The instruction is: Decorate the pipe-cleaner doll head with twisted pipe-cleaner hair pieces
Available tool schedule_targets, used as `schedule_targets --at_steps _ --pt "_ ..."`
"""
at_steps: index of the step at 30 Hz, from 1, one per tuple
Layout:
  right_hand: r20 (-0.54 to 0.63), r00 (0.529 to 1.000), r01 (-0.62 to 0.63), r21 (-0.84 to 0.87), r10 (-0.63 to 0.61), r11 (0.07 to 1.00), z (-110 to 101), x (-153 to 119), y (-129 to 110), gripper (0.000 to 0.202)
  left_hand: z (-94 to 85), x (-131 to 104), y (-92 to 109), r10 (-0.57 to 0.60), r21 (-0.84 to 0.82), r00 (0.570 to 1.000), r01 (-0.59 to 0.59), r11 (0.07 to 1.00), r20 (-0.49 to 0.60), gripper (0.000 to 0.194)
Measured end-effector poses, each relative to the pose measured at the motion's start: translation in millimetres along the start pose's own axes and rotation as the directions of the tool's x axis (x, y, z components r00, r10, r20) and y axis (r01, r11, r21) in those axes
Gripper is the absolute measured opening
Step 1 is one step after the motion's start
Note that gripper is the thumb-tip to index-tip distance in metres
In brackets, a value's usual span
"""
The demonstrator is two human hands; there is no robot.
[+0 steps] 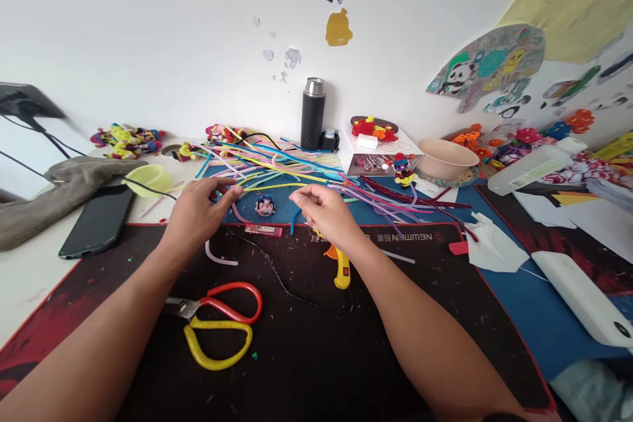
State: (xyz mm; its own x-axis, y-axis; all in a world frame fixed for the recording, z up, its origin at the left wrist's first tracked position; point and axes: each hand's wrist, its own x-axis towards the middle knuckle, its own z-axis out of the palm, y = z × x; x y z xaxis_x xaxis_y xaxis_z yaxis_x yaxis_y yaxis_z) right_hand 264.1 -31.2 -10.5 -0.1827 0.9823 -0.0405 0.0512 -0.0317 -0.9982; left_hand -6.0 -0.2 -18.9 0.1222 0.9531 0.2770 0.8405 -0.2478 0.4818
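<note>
My left hand (200,214) hovers over the back of the dark mat, its fingers curved and a small gap showing between thumb and forefinger. Nothing can be made out in it. Opposite, my right hand (324,211) has its thumb and fingers pinched together; what they grip, if anything, is hidden. A short blue pipe cleaner (295,221) shows just below those fingertips, and I cannot tell whether it is held. Between the hands lies a small doll-like head (265,205) with dark blue trim. Under my right wrist sits a yellow glue gun (341,268), partly covered.
Red-and-yellow-handled scissors (222,323) lie in front. A pile of colourful pipe cleaners (277,161) spreads behind the hands, before a black thermos (313,115). A pink lighter (264,230), a phone (97,221) and a green bowl (148,179) are nearby. A black cord (277,277) crosses the mat.
</note>
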Motion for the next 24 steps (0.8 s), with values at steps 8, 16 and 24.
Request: schedule_targets --at_steps 8,16,24 --pt "-0.069 0.997 0.04 0.012 -0.039 0.999 -5 1 -1 0.04 -2.6 -5 10 -0.111 -0.083 0.987 0.102 0.991 -0.113 0.027" --pt "-0.092 0.991 0.093 -0.019 -0.095 0.995 -3 0 1 0.045 0.2 -6 9 -0.098 -0.091 0.991 0.089 0.992 -0.096 0.03" --pt "-0.106 0.982 0.146 -0.077 -0.154 0.986 -3 0 4 0.051 6.3 -5 8 0.012 -0.08 0.998 -0.018 0.997 -0.065 0.033"
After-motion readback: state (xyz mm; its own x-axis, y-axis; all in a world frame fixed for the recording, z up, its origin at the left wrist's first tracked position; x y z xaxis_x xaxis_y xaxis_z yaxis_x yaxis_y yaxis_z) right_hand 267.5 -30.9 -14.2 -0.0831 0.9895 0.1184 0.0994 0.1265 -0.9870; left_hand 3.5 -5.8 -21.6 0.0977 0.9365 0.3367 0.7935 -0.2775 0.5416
